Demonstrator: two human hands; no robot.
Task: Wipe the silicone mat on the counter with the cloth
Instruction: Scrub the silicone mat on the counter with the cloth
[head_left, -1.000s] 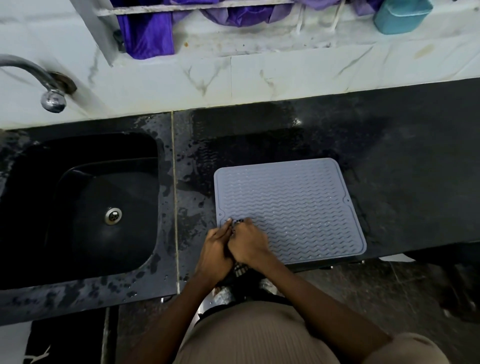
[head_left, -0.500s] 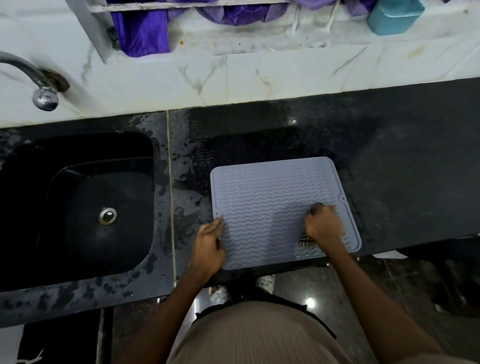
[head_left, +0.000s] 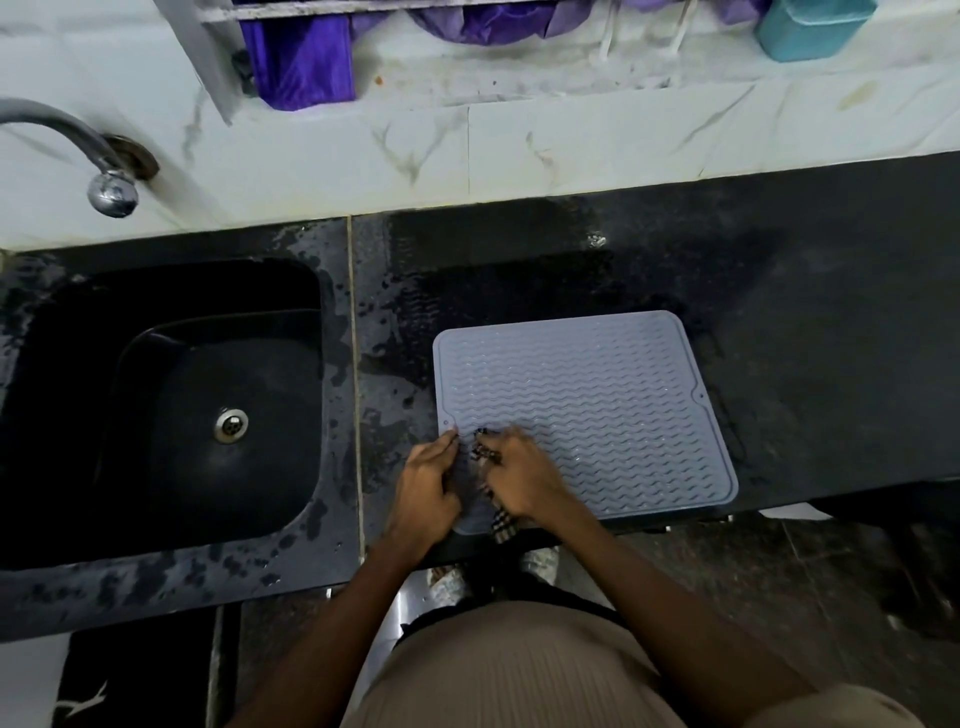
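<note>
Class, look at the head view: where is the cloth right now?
The cloth lies on the near-left corner of the silicone mat, under the right hand, its end hanging over the counter's front edge, beside the left hand.

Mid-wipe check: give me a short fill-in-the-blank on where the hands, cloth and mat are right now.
1. The cloth lies under the ____ hand.
2. The left hand rests at the mat's near-____ corner.
3. The mat lies on the counter to the ____ of the sink.
4. The tap hangs over the ____.

Missing words: right; left; right; sink
</note>
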